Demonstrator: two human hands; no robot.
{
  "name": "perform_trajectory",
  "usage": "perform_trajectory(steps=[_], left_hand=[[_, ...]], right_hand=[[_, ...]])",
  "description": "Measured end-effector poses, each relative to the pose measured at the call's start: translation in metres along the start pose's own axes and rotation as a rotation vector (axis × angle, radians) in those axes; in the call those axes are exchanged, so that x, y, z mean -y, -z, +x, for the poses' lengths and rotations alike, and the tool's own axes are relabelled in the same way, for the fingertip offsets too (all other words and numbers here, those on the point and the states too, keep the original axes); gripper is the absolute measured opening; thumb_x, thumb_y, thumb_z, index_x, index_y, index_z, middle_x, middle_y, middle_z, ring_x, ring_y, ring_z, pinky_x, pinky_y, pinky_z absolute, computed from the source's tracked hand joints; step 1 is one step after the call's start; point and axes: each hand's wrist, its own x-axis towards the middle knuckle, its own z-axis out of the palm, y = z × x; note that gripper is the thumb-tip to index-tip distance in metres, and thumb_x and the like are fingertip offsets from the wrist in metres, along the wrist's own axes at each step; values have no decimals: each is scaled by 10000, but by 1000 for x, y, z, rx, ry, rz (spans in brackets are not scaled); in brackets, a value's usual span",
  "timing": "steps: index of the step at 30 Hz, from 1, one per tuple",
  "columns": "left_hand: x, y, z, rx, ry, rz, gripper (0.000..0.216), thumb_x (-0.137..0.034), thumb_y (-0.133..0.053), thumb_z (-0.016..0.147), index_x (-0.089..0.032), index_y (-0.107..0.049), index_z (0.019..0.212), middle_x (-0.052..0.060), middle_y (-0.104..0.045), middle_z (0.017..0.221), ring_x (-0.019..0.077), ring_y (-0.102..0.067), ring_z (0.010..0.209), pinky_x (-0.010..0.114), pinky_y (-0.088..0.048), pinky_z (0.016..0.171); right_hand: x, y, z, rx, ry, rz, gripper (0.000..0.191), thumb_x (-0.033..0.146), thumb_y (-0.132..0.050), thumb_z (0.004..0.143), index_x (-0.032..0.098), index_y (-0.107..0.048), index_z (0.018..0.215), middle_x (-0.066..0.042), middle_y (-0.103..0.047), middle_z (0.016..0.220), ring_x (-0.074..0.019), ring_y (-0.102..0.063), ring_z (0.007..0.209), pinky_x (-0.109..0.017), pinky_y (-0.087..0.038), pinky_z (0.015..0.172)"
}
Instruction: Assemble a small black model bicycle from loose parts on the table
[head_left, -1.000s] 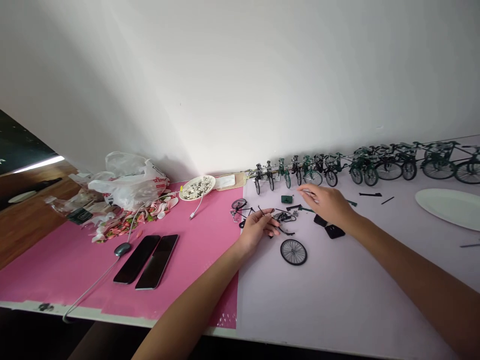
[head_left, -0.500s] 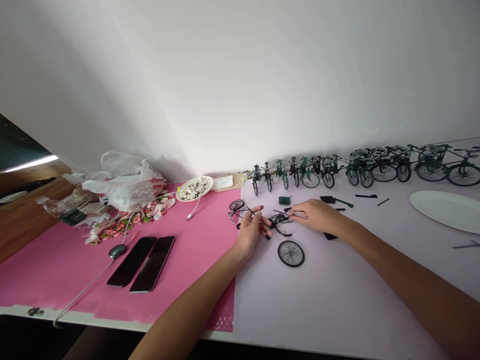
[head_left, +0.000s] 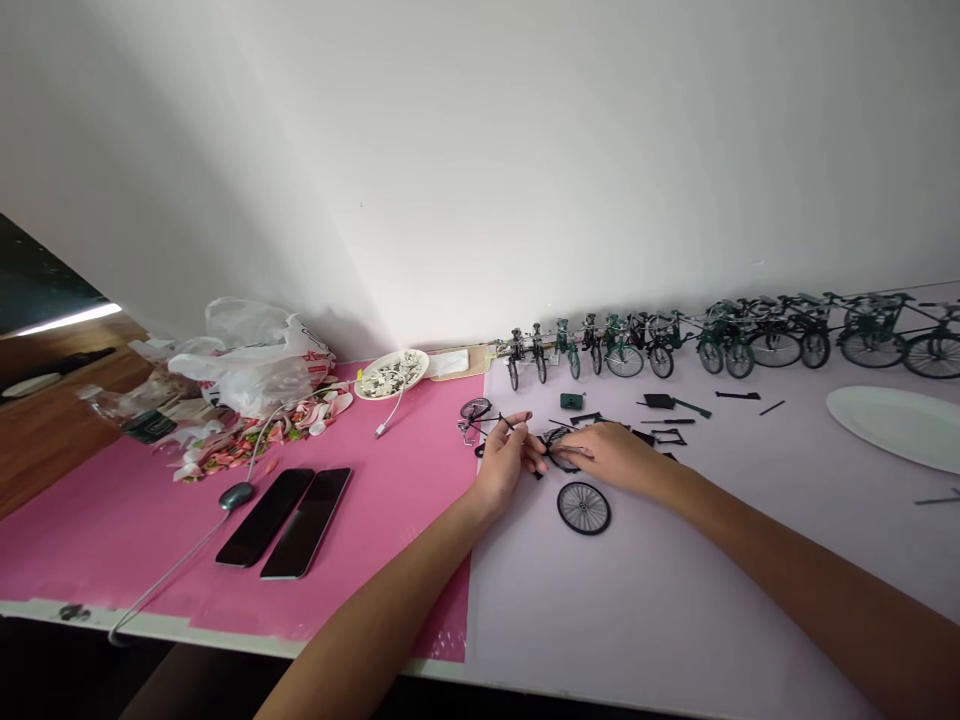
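Note:
My left hand (head_left: 506,460) is closed around the frame of a partly built miniature bicycle. Its handlebar and a spoked wheel (head_left: 475,409) stick out on the left, beyond my fingers. At the other end, a curved black mudguard (head_left: 559,458) shows between my hands. My right hand (head_left: 607,455) has its fingertips pressed together at that end; whatever they pinch is hidden. A loose black spoked wheel (head_left: 583,508) lies flat on the table just below.
Small dark parts (head_left: 671,436) and a green piece (head_left: 573,401) lie behind my right hand. Finished miniature bicycles (head_left: 624,345) line the wall. A white plate (head_left: 892,425) is at right. Two phones (head_left: 306,525), a plastic bag (head_left: 255,360) and a bowl of small parts (head_left: 391,375) are left.
My right hand has moved slightly left and down, its fingertips now at the mudguard end of the miniature bicycle. More dark parts show behind it. My left hand keeps its hold.

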Motion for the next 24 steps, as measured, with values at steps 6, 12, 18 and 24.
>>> perform_trajectory(steps=[6,12,18,24], left_hand=[[0,0,0,11,4,-8,335,-331,-563,932,-147,-495,1203,-12,-663,649,117,-618,434,203,-383,465],[1,-1,1,16,12,1,316,-310,-544,933,-143,-498,1197,-11,-661,645,118,-621,436,202,-379,462],[-1,-1,-1,27,1,18,320,-315,-541,931,-142,-507,1198,-10,-660,655,115,-623,451,207,-390,477],[0,1,0,35,8,27,332,-314,-544,919,-144,-509,1202,-8,-664,659,117,-624,455,209,-399,483]], right_hand=[[2,-6,3,-22,1,-27,252,276,-530,966,257,-731,816,-14,-696,704,-177,-588,628,-271,-355,599],[2,-8,4,-18,-1,-155,220,263,-528,968,232,-689,822,-33,-697,740,-192,-612,665,-277,-352,609],[5,-6,5,35,-112,-154,185,311,-539,975,232,-704,951,-57,-749,870,-223,-678,784,-280,-397,643],[2,1,4,28,-167,-71,215,402,-577,955,240,-700,884,-41,-741,809,-220,-665,720,-277,-389,606]])
